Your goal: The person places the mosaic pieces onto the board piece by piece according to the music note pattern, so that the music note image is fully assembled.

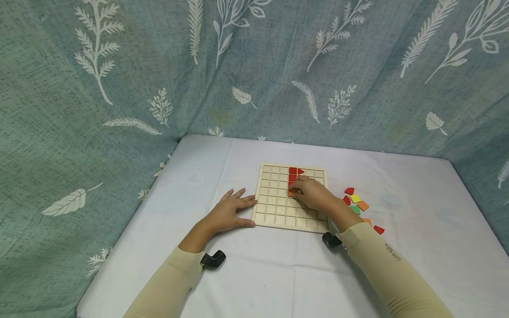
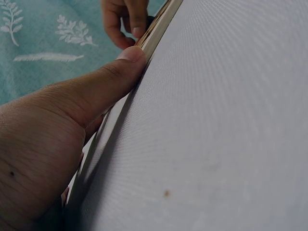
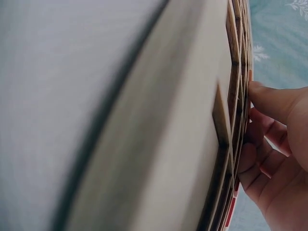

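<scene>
A square wooden grid board (image 1: pixel 274 210) lies flat on the table. Red square tiles (image 1: pixel 293 170) fill a short column of its cells from the far edge, with a red wedge-shaped tile (image 1: pixel 301 171) beside the farthest one. My right hand (image 1: pixel 312 193) reaches over the board and pinches an orange tile (image 1: pixel 290 193) at the near end of that column; the fingers partly cover it. In the right wrist view the thumb (image 3: pixel 269 101) touches the orange edge. My left hand (image 1: pixel 228 213) rests with spread fingers against the board's left edge, its thumb on the near left corner.
Loose tiles lie right of the board: a yellow square (image 1: pixel 355 198), a green piece (image 1: pixel 355 210), an orange square (image 1: pixel 362 206) and red wedges (image 1: pixel 379 229). Another orange piece is partly hidden by the right forearm. A leaf-patterned curtain (image 1: pixel 254 115) stands behind the white table (image 1: pixel 254 287).
</scene>
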### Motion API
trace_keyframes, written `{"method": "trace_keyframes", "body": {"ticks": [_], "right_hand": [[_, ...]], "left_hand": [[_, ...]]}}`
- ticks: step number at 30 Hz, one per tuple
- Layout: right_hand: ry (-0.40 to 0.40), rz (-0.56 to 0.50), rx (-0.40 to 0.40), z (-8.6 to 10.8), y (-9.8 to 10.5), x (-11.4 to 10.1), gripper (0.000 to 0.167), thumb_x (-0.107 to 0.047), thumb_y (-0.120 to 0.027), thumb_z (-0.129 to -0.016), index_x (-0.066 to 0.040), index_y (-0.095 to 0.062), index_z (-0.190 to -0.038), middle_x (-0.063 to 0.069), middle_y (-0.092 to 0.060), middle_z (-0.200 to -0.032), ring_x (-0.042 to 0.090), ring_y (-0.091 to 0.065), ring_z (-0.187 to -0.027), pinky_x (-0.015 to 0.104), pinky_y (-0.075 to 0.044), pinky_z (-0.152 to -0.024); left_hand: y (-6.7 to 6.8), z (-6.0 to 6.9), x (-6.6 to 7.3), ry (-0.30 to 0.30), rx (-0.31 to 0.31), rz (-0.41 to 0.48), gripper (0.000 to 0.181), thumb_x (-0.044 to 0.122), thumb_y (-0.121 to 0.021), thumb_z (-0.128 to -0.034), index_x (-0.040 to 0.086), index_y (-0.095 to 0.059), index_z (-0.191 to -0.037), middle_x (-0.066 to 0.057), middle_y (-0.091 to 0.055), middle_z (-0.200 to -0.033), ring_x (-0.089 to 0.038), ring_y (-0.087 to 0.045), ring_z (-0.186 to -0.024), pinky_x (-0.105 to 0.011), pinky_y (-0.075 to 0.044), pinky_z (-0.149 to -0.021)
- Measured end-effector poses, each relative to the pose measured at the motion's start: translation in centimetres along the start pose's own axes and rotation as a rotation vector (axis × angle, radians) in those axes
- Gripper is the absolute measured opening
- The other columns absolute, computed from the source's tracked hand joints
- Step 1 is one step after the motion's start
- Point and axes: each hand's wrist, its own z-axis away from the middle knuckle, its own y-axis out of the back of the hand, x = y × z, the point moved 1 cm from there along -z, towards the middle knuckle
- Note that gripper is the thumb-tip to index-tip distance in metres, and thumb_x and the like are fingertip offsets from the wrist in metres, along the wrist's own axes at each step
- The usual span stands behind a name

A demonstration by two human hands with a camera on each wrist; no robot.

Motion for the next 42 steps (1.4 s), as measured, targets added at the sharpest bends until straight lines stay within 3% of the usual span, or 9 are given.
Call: {"method": "trace_keyframes", "body": {"ticks": [13,17,21,30,42], "right_hand": [[0.039,0.013,0.007,0.3,0.1,-0.2,0.022,-0.02,-0.066,-0.095,-0.01,-0.07,-0.114,0.003,-0.06,-0.113,0.019,-0.058,-0.101,0.037,-0.05,-0.087],[0.061,0.023,0.014,0.9,0.5,-0.3,0.023,-0.018,-0.068,-0.093,-0.01,-0.069,-0.115,0.003,-0.059,-0.114,0.018,-0.059,-0.101,0.035,-0.051,-0.087],[0.053,0.044,0.019,2.2,1.4,0.2,0.024,-0.016,-0.068,-0.093,-0.009,-0.069,-0.116,0.003,-0.06,-0.115,0.021,-0.06,-0.105,0.038,-0.051,-0.089],[-0.053,0.082,-0.022,6.4,3.4,3.2,0.025,-0.016,-0.07,-0.091,-0.008,-0.07,-0.115,0.002,-0.06,-0.112,0.021,-0.061,-0.101,0.037,-0.053,-0.083],[-0.166,0.1,0.002,10.8,5.1,5.7,0.029,-0.018,-0.073,-0.089,-0.006,-0.069,-0.115,0.005,-0.062,-0.113,0.025,-0.06,-0.104,0.048,-0.05,-0.091]], "left_hand": [[0.1,-0.1,0.3,0.05,-0.012,0.003,0.086,0.073,-0.066,-0.0708,0.024,-0.054,-0.141,0.016,-0.041,-0.147,-0.017,-0.014,-0.146,-0.042,0.001,-0.118],[0.0,0.0,0.2,0.034,-0.005,0.016,0.085,0.071,-0.068,-0.0716,0.023,-0.055,-0.14,0.013,-0.042,-0.147,-0.019,-0.016,-0.146,-0.043,0.0,-0.118],[-0.1,0.0,0.1,0.024,-0.002,0.011,0.085,0.071,-0.067,-0.072,0.023,-0.054,-0.141,0.014,-0.042,-0.147,-0.019,-0.016,-0.146,-0.042,0.0,-0.118],[-0.1,-0.1,0.0,0.032,0.005,0.012,0.086,0.073,-0.067,-0.0707,0.023,-0.055,-0.14,0.014,-0.042,-0.147,-0.02,-0.016,-0.146,-0.043,0.0,-0.118],[-0.2,-0.2,0.0,0.035,0.012,0.008,0.086,0.074,-0.066,-0.0706,0.023,-0.056,-0.14,0.014,-0.043,-0.147,-0.019,-0.016,-0.146,-0.043,-0.001,-0.118]]}}
